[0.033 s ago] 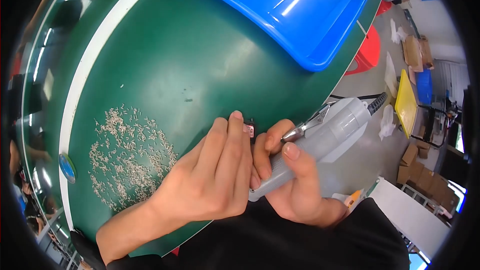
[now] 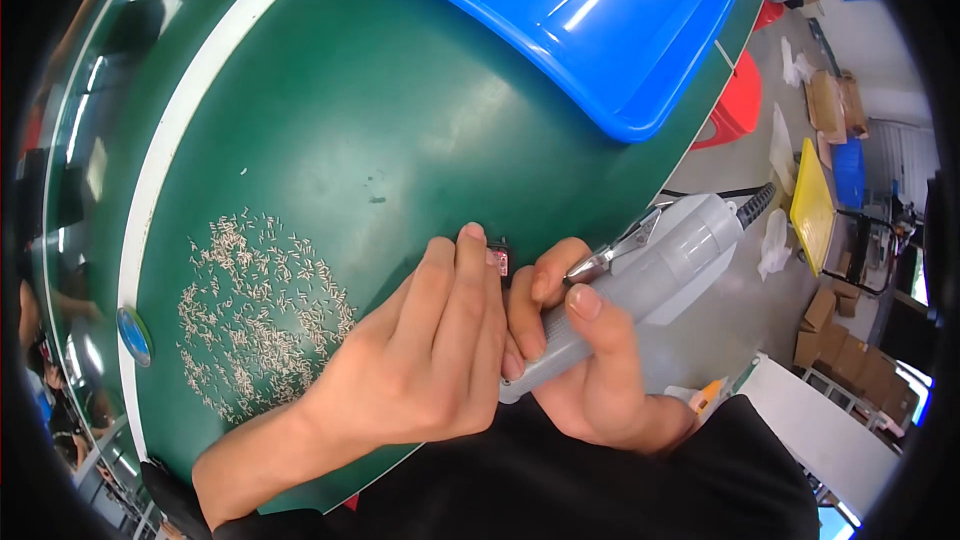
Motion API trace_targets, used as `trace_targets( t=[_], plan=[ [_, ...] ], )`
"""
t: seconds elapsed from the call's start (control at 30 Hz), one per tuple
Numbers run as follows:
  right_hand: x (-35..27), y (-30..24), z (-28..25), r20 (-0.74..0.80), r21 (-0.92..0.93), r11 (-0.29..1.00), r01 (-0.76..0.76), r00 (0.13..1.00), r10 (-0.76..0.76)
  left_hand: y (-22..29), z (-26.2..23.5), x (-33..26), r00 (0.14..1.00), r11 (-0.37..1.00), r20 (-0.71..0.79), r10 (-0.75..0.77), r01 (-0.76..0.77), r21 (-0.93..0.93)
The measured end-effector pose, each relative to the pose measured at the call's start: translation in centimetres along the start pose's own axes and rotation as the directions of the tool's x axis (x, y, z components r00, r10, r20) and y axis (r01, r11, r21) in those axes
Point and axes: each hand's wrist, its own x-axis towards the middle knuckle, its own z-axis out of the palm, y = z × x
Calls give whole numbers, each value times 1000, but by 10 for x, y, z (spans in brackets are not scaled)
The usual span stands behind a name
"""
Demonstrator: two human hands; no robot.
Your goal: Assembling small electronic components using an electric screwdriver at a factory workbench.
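My right hand [image 2: 605,370] is closed around a grey electric screwdriver [image 2: 660,275], which lies slanted with its cable end up and to the right. A silver metal lever [image 2: 600,262] runs along the tool, beside my thumb and forefinger. My left hand [image 2: 430,350] has its fingers pressed together around a small dark part with a pinkish-red face [image 2: 498,258], mostly hidden by the fingers. The screwdriver's tip is out of sight behind my hands. Left of my left hand, many tiny screws [image 2: 265,330] lie scattered in a loose patch on the green table [image 2: 330,120].
A large blue plastic bin [image 2: 600,30] stands at the far side of the table. A small round blue-green tin [image 2: 133,336] sits at the left by the white stripe. Beyond the right table edge are a red stool [image 2: 735,105], a yellow panel [image 2: 812,205] and cardboard boxes [image 2: 840,340].
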Motion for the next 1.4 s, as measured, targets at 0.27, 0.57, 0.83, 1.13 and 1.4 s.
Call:
trace_targets(
  t=[0.27,0.57,0.83,1.13,1.4],
  plan=[
    [18,-61,-21,429,61,979,196,880,-203,3,-3,-12,997,991,60,-50,57,-122],
    [44,-84,-12,548,-157,889,431,786,-285,17,-6,-16,984,997,163,-68,74,-31],
    [49,-73,-13,483,-203,882,426,827,-289,17,-6,-16,982,996,173,-71,80,-45],
    [52,-75,-8,555,-280,850,446,798,-236,14,-3,-20,986,991,144,-86,99,-89],
    [48,-76,-8,544,-277,873,401,814,-201,14,-3,-20,985,993,153,-81,93,-75]
  ],
)
